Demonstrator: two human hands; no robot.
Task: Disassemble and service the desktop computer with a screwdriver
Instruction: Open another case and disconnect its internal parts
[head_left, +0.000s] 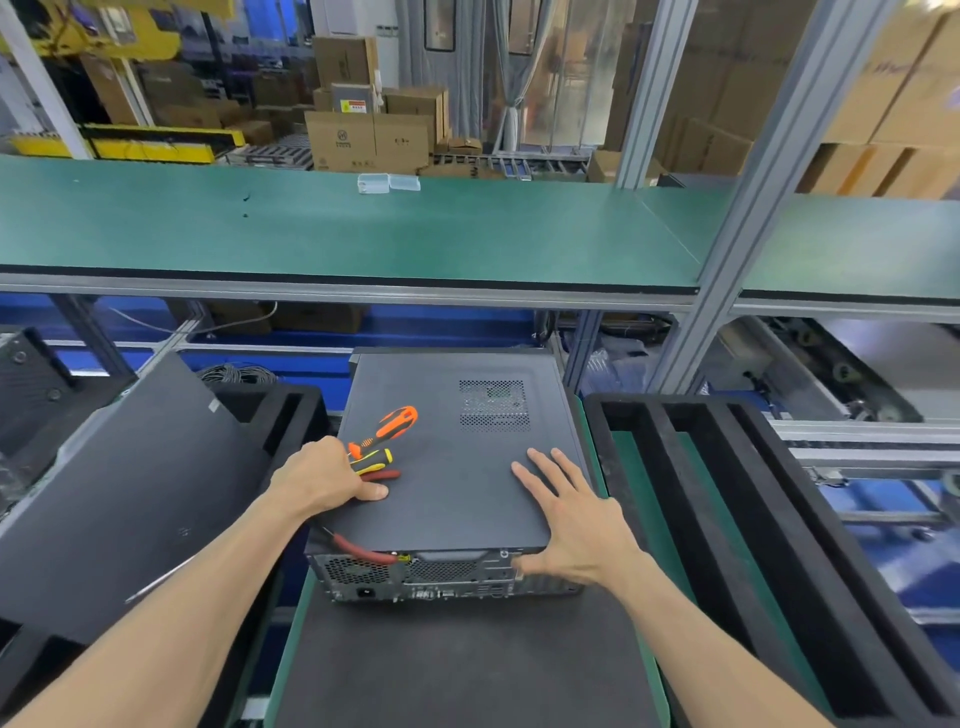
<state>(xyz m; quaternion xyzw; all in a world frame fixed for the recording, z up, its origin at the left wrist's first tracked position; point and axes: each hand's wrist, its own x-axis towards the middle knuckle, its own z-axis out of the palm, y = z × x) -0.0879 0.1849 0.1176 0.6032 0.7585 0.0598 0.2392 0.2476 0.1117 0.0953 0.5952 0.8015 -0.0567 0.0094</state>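
Black steel, matte: the desktop computer lies flat on its side at frame centre, on a dark mat laid over the green worktop, rear ports facing you at its lower edge. A perforated vent grille sits toward the upper right of the top panel.

Your left hand rests on the left part of the panel with its fingers curled round a bundle of tool handles; the thumb lies flat on the panel. In the bundle: an orange-and-black screwdriver pointing to the upper right, a smaller yellow-and-black handle just below it, and a red handle below that. Which of these the fingers actually clamp you cannot tell.

Your right hand lies palm-down on the right near corner of the panel, fingers straight and spread, thumb hooked over the rear edge.

Red-handled pliers rest at the lower left corner of the case, by the rear fan grille.

Black foam trays stand either side: one at frame left, one with long slots at frame right. A second green worktop runs across the upper frame, cardboard boxes behind it.
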